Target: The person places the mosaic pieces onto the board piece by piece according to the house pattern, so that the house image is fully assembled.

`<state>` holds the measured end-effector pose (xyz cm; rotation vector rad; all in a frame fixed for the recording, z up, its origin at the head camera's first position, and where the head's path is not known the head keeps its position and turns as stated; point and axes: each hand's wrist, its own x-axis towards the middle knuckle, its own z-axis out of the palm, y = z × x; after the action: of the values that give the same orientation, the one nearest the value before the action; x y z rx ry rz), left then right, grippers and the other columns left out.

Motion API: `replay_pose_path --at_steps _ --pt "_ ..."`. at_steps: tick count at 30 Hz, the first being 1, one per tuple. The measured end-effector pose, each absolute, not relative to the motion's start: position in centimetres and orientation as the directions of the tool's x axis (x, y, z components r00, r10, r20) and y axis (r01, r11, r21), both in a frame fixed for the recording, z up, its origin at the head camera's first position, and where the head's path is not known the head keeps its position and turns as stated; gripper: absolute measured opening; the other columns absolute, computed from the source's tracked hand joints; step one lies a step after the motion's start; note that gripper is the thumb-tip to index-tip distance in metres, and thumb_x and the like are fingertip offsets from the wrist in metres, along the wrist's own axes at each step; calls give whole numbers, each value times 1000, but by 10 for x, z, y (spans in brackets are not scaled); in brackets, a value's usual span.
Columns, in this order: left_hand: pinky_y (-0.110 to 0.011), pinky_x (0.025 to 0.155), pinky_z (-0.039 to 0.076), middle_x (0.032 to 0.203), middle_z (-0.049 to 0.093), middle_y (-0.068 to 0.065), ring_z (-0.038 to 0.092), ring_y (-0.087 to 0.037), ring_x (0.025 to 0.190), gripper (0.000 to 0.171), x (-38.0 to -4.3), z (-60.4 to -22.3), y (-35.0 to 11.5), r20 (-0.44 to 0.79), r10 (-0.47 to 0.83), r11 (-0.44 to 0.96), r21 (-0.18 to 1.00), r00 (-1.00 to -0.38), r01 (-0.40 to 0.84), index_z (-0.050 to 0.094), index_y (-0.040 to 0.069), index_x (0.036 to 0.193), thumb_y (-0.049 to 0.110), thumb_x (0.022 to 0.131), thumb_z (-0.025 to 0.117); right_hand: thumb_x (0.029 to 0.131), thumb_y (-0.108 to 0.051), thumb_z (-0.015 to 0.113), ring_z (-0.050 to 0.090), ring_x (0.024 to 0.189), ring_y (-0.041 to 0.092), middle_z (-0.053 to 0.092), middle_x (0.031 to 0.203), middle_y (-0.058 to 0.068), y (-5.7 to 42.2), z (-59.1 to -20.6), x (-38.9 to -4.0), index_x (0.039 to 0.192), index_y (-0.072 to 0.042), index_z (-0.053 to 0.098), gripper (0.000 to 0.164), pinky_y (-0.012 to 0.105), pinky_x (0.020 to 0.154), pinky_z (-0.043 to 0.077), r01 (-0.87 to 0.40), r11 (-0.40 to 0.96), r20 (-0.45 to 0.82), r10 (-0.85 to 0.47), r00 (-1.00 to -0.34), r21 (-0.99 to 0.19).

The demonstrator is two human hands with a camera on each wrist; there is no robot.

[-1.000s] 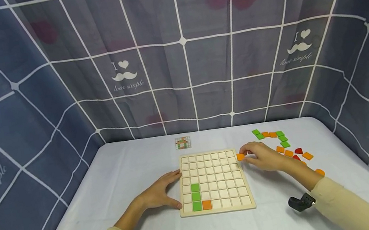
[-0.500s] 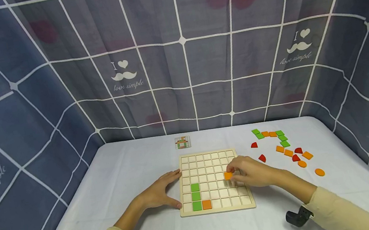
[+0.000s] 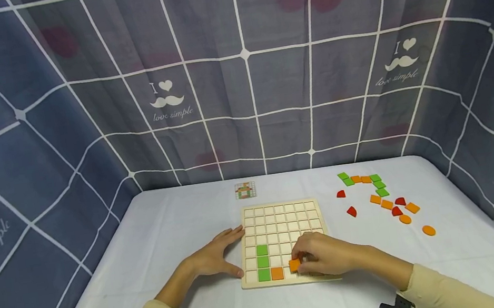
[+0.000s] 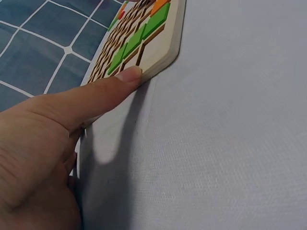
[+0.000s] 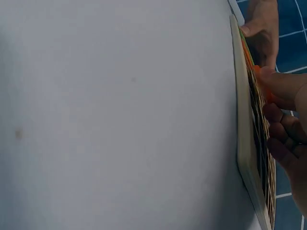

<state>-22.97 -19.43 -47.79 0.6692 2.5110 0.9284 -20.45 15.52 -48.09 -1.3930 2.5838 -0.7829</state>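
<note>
A wooden grid board [image 3: 281, 222] lies flat on the white table. Three green square tiles [image 3: 263, 262] stand in a column near its left side, and an orange square tile [image 3: 276, 273] sits in the bottom row beside the lowest one. My right hand [image 3: 326, 254] pinches another orange square tile [image 3: 294, 265] between thumb and fingers, over the bottom rows. My left hand [image 3: 212, 257] rests at the board's left edge, fingers spread. In the left wrist view its thumb [image 4: 127, 74] touches the board's rim.
Right of the board lie loose green tiles [image 3: 378, 185], orange tiles [image 3: 386, 204], red quarter-round pieces [image 3: 351, 212] and orange round pieces [image 3: 428, 230]. A small pattern card [image 3: 245, 190] lies behind the board. Checked cloth [image 3: 274, 80] hangs behind the table.
My right hand has carried the orange square tile from the board's upper right edge down and left to the bottom rows. The left hand has stayed in place.
</note>
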Motion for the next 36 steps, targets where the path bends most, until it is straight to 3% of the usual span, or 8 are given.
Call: replay_pose_path --at_steps 12,21,36 --pt "-70 117 16 169 26 -1 13 -39 155 111 -229 -480 -195 -170 535 664 690 -828 287 38 17 162 35 69 97 95 -34 77 52 90 1 61 100 -19 144 -487 -197 107 -22 74 18 20 80 48 -770 448 169 -805 -568 -454" --pt "-70 117 16 169 25 0 13 -38 155 111 -229 -481 -195 -164 541 648 706 -825 285 38 16 162 33 69 97 93 -34 79 52 91 1 60 102 -19 137 -490 -197 107 -23 73 19 20 82 48 -781 443 188 -805 -563 -441" --pt "-68 118 15 169 26 1 13 -38 155 111 -231 -483 -195 -155 551 648 699 -820 303 38 15 162 34 70 97 91 -26 82 57 98 6 65 106 -13 165 -470 -211 112 -17 76 24 32 89 50 -717 489 143 -769 -623 -496"
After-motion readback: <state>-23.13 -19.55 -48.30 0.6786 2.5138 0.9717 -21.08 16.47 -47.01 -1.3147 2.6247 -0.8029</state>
